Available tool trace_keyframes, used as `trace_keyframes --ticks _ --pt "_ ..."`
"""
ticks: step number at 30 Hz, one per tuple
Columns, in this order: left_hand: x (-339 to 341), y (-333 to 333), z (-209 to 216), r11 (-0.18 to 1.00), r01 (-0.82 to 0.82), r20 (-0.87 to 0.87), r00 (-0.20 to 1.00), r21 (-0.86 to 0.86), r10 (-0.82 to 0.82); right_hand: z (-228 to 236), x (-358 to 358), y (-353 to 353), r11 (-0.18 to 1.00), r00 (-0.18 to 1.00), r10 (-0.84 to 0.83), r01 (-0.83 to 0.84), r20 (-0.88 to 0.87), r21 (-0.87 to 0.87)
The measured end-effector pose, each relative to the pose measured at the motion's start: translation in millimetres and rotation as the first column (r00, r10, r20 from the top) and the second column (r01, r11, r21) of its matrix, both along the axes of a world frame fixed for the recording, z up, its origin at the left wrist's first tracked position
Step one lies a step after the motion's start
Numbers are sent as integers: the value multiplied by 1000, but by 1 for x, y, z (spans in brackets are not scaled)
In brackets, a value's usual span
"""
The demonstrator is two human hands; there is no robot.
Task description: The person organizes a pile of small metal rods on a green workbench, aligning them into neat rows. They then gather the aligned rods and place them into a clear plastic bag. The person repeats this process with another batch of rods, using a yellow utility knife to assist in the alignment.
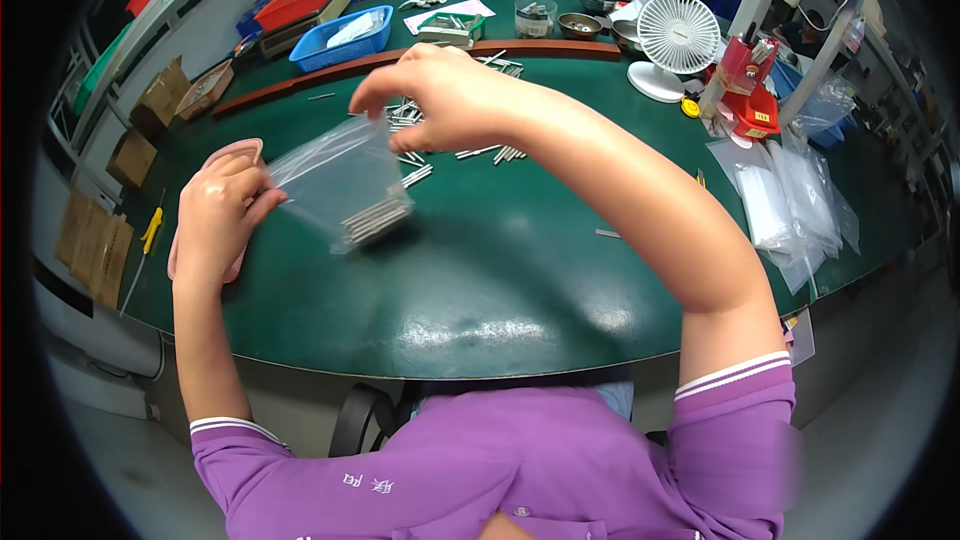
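Observation:
A clear zip bag (335,175) hangs tilted over the green table, with several short metal rods (377,220) gathered in its lower corner. My left hand (222,202) pinches the bag's upper left corner between thumb and fingers. Beside the opposite upper corner is my right hand (440,95), its thumb and curved fingers apart; whether it touches the plastic I cannot tell. Beneath my left hand lies a pink pouch-like thing (240,150), partly covered. More loose metal rods (403,118) are scattered behind the bag and under my right hand.
A reddish-brown bar (300,83) crosses the far part of the green table (520,290). Behind it stand a blue tray (345,40) and a green basket (452,30). At the right are a white fan (678,35) and stacked clear bags (785,200). A yellow-handled tool (152,230) lies far left.

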State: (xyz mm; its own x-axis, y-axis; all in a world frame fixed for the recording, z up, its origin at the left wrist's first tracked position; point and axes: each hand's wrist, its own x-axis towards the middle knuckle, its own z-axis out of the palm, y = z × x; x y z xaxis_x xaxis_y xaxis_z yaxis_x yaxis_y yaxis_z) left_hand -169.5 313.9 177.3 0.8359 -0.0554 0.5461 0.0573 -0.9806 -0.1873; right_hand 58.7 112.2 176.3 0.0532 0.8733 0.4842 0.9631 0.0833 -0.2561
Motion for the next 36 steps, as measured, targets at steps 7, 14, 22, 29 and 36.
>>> trace_keyframes --ticks 7,14,22,29,36 --pt "-47 65 -27 968 -248 20 968 -28 249 -35 51 -137 846 909 -417 391 8 -362" --pt "-27 37 -38 969 -149 335 919 -195 209 -146 41 -271 569 600 -787 616 -144 -546" --pt "94 5 -175 799 -23 -109 993 -601 -54 -152 82 -177 725 730 -667 682 146 -101" --pt "161 3 -222 713 17 -11 999 -701 -34 -166 133 -51 867 902 -388 427 190 -255" --pt "165 -29 -210 638 52 -72 983 -769 -167 -168 102 -53 911 952 -307 298 13 -284"
